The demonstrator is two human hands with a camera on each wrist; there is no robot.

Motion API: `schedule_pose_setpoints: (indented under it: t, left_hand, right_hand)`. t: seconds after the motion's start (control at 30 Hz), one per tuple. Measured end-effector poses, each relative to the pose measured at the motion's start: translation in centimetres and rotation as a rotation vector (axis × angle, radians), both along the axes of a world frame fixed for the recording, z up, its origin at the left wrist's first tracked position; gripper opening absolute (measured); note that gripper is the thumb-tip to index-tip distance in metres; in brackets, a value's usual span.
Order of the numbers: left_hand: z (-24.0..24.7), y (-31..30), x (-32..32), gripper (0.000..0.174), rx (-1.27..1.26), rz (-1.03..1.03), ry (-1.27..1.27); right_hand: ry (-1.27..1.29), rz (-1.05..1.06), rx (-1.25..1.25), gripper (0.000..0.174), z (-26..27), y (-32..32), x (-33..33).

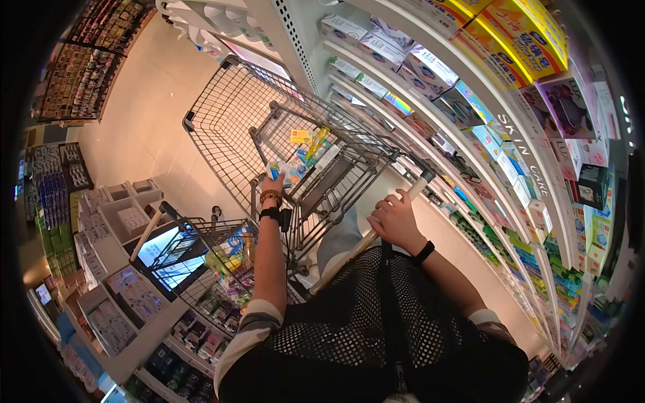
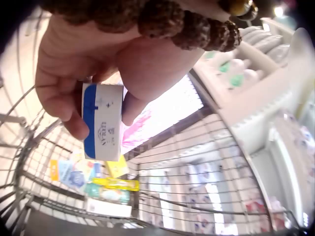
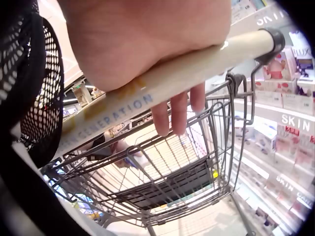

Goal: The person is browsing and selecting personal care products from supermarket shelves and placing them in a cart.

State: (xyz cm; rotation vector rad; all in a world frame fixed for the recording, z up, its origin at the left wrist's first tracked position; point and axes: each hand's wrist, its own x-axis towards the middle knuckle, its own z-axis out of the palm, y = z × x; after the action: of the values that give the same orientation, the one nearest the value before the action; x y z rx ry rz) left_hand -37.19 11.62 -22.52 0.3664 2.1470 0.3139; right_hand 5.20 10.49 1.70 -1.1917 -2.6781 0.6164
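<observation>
My left hand (image 1: 272,185) pinches a small white box with a blue edge (image 2: 106,122) between thumb and fingers, held above the inside of a wire shopping cart (image 1: 222,94). Below the box in the left wrist view lie a yellow item (image 2: 116,184), a yellow card (image 2: 117,167), a white box (image 2: 109,208) and some packets (image 2: 74,176). My right hand (image 1: 399,220) rests over the cart's pale handle bar (image 3: 197,66), palm on top, with its fingers hanging loosely past the far side.
Shelves of boxed goods (image 1: 430,67) marked SKIN CARE run along the right. A second cart (image 1: 215,235) holding goods stands at the left, by a lit screen (image 1: 171,255) and low display shelves (image 1: 111,316). Pale floor (image 1: 148,101) stretches beyond the first cart.
</observation>
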Motion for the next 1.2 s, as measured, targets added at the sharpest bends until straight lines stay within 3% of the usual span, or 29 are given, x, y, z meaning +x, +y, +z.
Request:
schedule_pose_setpoints:
  t: [0.1,0.23,0.27,0.3,0.4,0.43,0.47,0.5,0.6,0.63,0.77,0.93,0.97,1.03,1.1,1.13,1.2]
  left_hand:
    - [-15.0,0.0,-5.7,0.044,-0.188,0.310,-0.342]
    - [-18.0,2.9,-7.7,0.035,-0.019,0.425,-0.427]
    - [-20.2,3.4,-7.4,0.035,0.224,0.674,-0.482]
    - [-22.3,3.8,-7.6,0.045,0.341,0.771,-0.515]
    - [-17.2,8.3,-4.8,0.076,-0.145,0.356,0.050]
    - [-19.0,8.9,-4.9,0.089,-0.142,0.322,0.105]
    - [-20.7,9.1,-3.7,0.090,-0.109,0.194,0.214]
    - [-19.3,9.8,-0.7,0.091,-0.075,0.064,0.322]
    - [-20.4,9.8,3.3,0.105,-0.213,-0.226,0.191]
    - [-21.0,10.0,3.3,0.105,-0.211,-0.230,0.187]
    - [-22.7,11.2,2.0,0.098,-0.254,0.131,0.309]
    - [-20.0,10.2,-5.1,0.109,-0.169,0.468,0.317]
    - [-19.6,9.5,-5.9,0.093,-0.200,0.539,0.270]
    - [-29.3,5.7,-10.0,0.073,-0.135,0.450,0.089]
    - [-22.1,5.5,-7.4,0.049,-0.406,-0.074,0.038]
    - [-19.6,5.9,-6.7,0.049,-0.383,-0.094,0.034]
    - [-14.8,4.6,-6.2,0.034,-0.279,-1.114,0.128]
  right_hand:
    - [-0.069,-0.083,-0.077,0.016,-0.2,0.6,-1.4]
    - [-0.082,-0.141,-0.088,0.012,-1.0,1.3,-2.8]
    - [-0.094,-0.157,-0.094,0.011,-1.2,1.5,-3.1]
    - [-0.104,-0.168,-0.106,0.011,-1.4,1.6,-3.3]
    - [-0.151,-0.197,-0.116,0.012,-2.2,2.0,-4.0]
    - [-0.159,-0.204,-0.110,0.012,-2.6,2.2,-4.4]
    - [-0.147,-0.222,-0.105,0.013,-2.9,2.4,-4.6]
    - [-0.151,-0.222,-0.110,0.013,-3.1,2.4,-4.8]
    - [-0.177,-0.232,-0.140,0.014,-3.1,2.0,-4.9]
    - [-0.181,-0.237,-0.138,0.014,-3.3,1.9,-4.9]
    - [-0.152,-0.254,-0.138,0.011,-3.3,2.0,-4.7]
    - [-0.121,-0.245,-0.128,0.007,-2.6,2.3,-4.8]
    - [-0.117,-0.249,-0.126,0.007,-2.3,2.2,-4.6]
    - [-0.096,-0.230,-0.112,0.007,-2.2,1.9,-4.2]
    - [-0.077,-0.227,-0.115,0.007,-1.8,1.7,-3.7]
    - [-0.050,-0.205,-0.117,0.009,-1.6,1.7,-3.2]
    - [0.058,-0.132,-0.143,0.013,-1.6,1.9,-2.3]
